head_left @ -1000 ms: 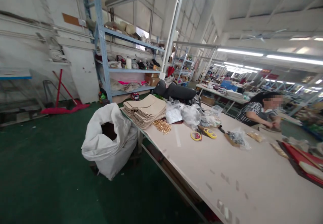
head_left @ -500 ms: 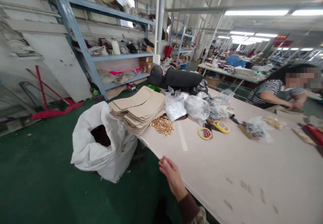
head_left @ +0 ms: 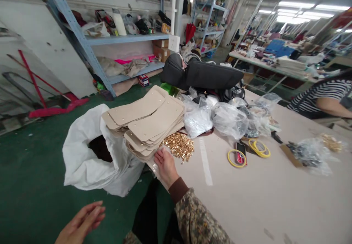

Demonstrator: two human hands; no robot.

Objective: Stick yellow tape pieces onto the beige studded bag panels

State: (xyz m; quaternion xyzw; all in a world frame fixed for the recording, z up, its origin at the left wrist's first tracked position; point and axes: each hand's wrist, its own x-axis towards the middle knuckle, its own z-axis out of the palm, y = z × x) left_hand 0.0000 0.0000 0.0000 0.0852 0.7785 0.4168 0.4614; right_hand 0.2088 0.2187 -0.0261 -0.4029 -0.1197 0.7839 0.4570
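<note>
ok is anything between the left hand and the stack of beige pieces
In this view, the white sack beside the table stands between the left hand and the stack of beige pieces; the hand's height above it is unclear.

The right arm reached forward from the lower edge of view, its camouflage sleeve ending in a brown cuff at the wrist, with the right hand extended beyond and its fingers bent; their grip could not be determined. The left hand stood low at the left, well apart from the right, open, its fingers loosely curved and pointing up and to the right. Dark-clad legs showed below, between the hands.
</note>
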